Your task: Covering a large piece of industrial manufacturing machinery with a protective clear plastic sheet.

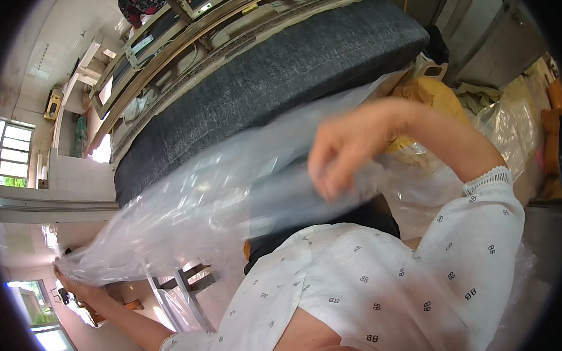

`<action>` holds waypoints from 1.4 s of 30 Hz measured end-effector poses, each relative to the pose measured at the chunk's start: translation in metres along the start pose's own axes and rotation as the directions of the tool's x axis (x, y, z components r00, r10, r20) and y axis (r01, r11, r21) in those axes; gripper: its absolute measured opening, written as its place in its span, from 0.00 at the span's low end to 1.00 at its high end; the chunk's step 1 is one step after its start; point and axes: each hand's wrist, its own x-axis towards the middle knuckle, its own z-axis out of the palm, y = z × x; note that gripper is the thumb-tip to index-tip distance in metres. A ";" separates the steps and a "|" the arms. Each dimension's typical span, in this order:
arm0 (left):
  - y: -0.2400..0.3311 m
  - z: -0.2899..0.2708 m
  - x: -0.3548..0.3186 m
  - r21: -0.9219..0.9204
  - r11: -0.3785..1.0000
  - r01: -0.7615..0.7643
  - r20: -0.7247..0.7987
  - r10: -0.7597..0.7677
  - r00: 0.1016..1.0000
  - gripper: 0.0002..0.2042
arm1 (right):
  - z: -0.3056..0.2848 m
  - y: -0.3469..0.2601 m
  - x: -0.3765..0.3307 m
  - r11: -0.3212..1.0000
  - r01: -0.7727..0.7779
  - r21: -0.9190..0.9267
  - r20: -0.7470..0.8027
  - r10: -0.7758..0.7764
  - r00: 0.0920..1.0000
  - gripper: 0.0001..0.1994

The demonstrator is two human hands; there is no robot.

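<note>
You pinch the clear plastic sheet [219, 197] in both hands: left hand [69, 279] gripping the far-left end, right hand [346, 157] fingers curled closed. It looks light, limp and slippery; hold the edges.

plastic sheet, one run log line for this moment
left hand grips clear plastic sheet end | right hand pinches it higher | sheet stretched between | dark grey cushion behind

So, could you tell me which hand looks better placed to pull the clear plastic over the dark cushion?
Probably the right hand: it grips the clear plastic sheet right beside the dark grey cushion. The left hand pinches the sheet's far end at full stretch, well away from the cushion, so it mostly just holds tension.
</note>
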 end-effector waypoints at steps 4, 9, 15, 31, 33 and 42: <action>-0.096 -0.091 0.132 0.483 0.855 -0.189 -0.084 0.260 0.962 0.20 | 0.053 0.048 0.008 0.920 -0.147 0.363 0.606 -0.113 0.787 0.10; -0.212 -0.046 0.214 0.870 0.417 -0.261 0.078 0.407 0.910 0.18 | 0.106 0.192 -0.116 0.695 -0.601 0.395 0.235 0.556 0.797 0.12; -0.322 0.173 0.117 0.700 0.554 -0.451 0.323 0.316 0.892 0.15 | 0.260 0.312 -0.267 -0.093 -0.961 -0.262 -0.095 0.993 -0.070 0.24; -0.358 0.159 0.139 0.833 0.478 -0.279 0.178 0.247 0.953 0.16 | -0.106 0.017 -0.451 0.740 -0.645 -0.192 -0.541 -0.628 -0.559 0.22; -0.353 0.154 0.123 0.832 0.410 -0.375 0.281 0.272 0.921 0.15 | -0.138 -0.006 -0.422 0.254 -0.904 -0.344 -0.386 -0.916 -0.111 0.20; -0.316 0.023 0.137 0.838 0.329 -0.435 0.367 0.251 0.896 0.09 | -0.159 0.189 -0.241 0.406 -0.867 0.289 -0.955 0.189 -0.230 0.22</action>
